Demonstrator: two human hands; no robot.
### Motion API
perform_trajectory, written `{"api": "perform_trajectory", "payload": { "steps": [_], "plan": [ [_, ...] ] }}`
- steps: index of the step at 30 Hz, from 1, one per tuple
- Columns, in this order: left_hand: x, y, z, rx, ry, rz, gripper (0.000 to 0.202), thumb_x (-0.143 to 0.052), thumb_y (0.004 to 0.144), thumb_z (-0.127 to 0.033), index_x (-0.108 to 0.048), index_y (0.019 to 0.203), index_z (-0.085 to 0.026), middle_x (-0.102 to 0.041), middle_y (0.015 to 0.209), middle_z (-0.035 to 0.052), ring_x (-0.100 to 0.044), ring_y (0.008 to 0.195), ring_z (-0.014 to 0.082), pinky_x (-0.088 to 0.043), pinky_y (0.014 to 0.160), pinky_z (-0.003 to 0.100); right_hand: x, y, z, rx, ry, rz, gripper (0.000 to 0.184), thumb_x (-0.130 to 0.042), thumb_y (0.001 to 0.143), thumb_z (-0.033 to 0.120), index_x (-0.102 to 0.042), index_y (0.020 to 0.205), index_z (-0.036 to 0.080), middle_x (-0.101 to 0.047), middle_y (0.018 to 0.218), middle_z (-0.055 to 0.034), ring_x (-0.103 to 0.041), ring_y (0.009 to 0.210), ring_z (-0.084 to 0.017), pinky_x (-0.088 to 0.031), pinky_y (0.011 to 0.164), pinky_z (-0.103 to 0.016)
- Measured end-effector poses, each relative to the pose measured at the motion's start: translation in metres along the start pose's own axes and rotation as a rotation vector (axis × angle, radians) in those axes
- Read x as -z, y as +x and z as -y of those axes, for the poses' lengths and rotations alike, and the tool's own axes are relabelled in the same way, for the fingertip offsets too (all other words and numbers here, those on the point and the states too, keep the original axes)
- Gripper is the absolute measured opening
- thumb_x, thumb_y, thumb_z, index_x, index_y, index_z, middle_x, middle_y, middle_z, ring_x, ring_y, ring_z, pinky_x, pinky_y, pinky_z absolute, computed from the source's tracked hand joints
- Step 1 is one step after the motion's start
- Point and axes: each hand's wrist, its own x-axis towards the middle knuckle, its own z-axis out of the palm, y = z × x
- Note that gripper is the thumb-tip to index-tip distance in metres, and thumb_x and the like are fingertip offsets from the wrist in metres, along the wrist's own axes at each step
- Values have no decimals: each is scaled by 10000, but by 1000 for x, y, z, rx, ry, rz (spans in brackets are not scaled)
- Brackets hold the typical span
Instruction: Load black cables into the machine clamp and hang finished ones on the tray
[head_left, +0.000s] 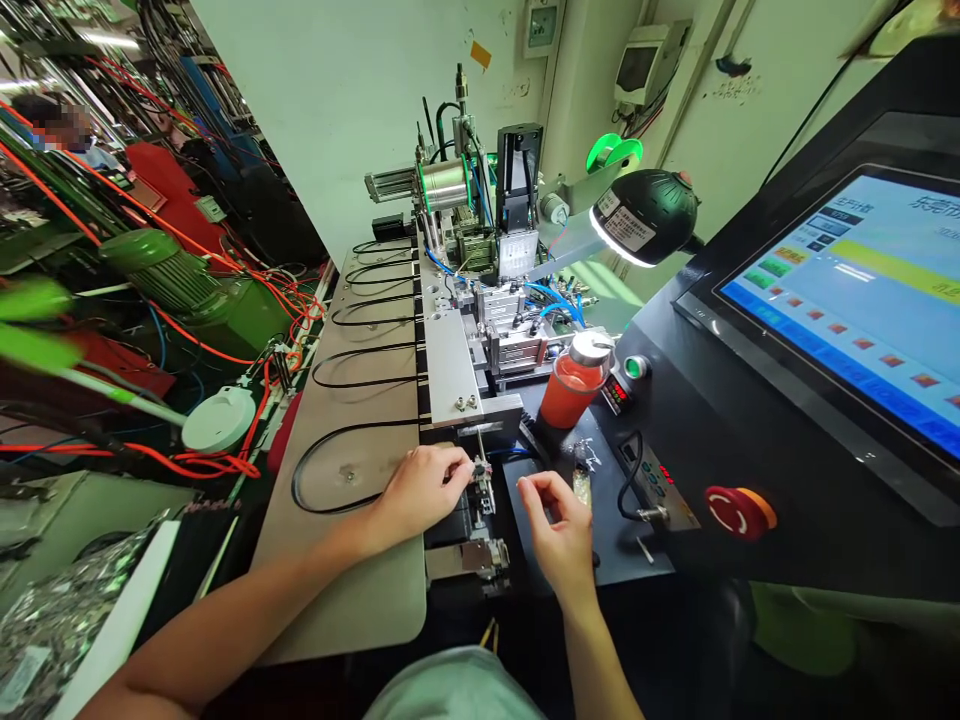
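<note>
My left hand [416, 492] rests at the front of an automated wire-processing bench, its fingertips pinched on a small metal clamp [481, 488]. Several thin black cables [330, 470] lie in loops on a beige board [360, 590] to the left of that hand. My right hand [553, 525] hovers over a dark panel [622, 560], thumb and forefinger curled close together. I cannot tell whether they hold anything. A small shiny item [581, 487] stands just beyond those fingers. An orange bottle with a metal cap [571, 382] is further back.
A touchscreen [840, 300] and a red emergency stop button [731, 510] stand on the right. Pneumatic machinery [480, 250] with blue tubing and a lamp [645, 215] rises ahead. Left of the bench are a green motor [165, 270], orange cables, and a distant person [64, 130].
</note>
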Motion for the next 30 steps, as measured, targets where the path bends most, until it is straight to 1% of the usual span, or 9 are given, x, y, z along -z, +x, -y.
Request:
{"api": "perform_trajectory", "payload": {
  "steps": [4,9,12,14,17,21,25,28,30],
  "plan": [
    [0,1,-3,10,33,-1,280,-447,893,-225,-640,698,-170,-616,659,3,-518,623,133,-307,605,248,-6,12,2,62,-12,128,288,-451,944,340,-510,707,187,-472,627,28,-436,575,-115,-345,542,-228],
    [-1,3,-5,4,42,0,270,-452,896,-217,-651,720,-173,-633,678,4,-544,639,135,-341,627,245,-21,28,3,93,4,256,326,-398,958,336,-388,660,205,-362,597,51,-357,545,-103,-275,522,-239],
    [-3,3,-5,-9,81,-14,269,-459,902,-209,-657,724,-173,-637,676,3,-560,637,133,-364,630,243,-29,32,0,103,64,273,324,-395,956,331,-356,657,213,-326,593,57,-324,536,-102,-259,512,-244],
    [-5,0,-3,-35,138,-54,250,-480,908,-220,-668,751,-173,-648,708,6,-582,659,136,-381,632,242,-32,31,-2,103,113,253,322,-393,956,328,-346,658,216,-314,593,58,-313,536,-103,-256,506,-243],
    [-8,-7,4,-138,236,-157,192,-509,921,-254,-690,909,-192,-671,844,14,-620,712,132,-414,633,229,-33,28,-4,93,165,230,321,-407,954,333,-353,661,216,-313,598,57,-310,541,-103,-261,505,-240],
    [-9,-15,14,-411,424,-207,281,-433,956,-174,-650,1113,-261,-679,963,0,-630,741,112,-441,620,206,-34,27,-6,66,199,234,323,-426,954,350,-374,667,212,-318,613,55,-307,552,-103,-266,508,-236],
    [-5,-14,12,-625,708,-144,321,-374,942,-84,-636,1112,-157,-690,955,63,-603,718,142,-455,590,238,-37,26,-9,36,211,223,352,-424,949,407,-367,661,214,-316,619,56,-309,560,-105,-281,512,-233],
    [-1,-13,10,-677,752,-110,307,-377,938,-76,-639,1086,-134,-690,940,68,-594,699,150,-454,578,252,-36,26,-12,28,209,215,360,-424,949,413,-366,653,215,-319,612,56,-315,556,-106,-289,508,-233],
    [1,-13,12,-605,662,-125,279,-408,946,-109,-634,1092,-181,-686,950,34,-611,739,149,-461,605,244,-32,26,-12,32,162,172,353,-408,962,388,-390,656,212,-353,607,52,-346,553,-110,-304,519,-238]
  ]
}}
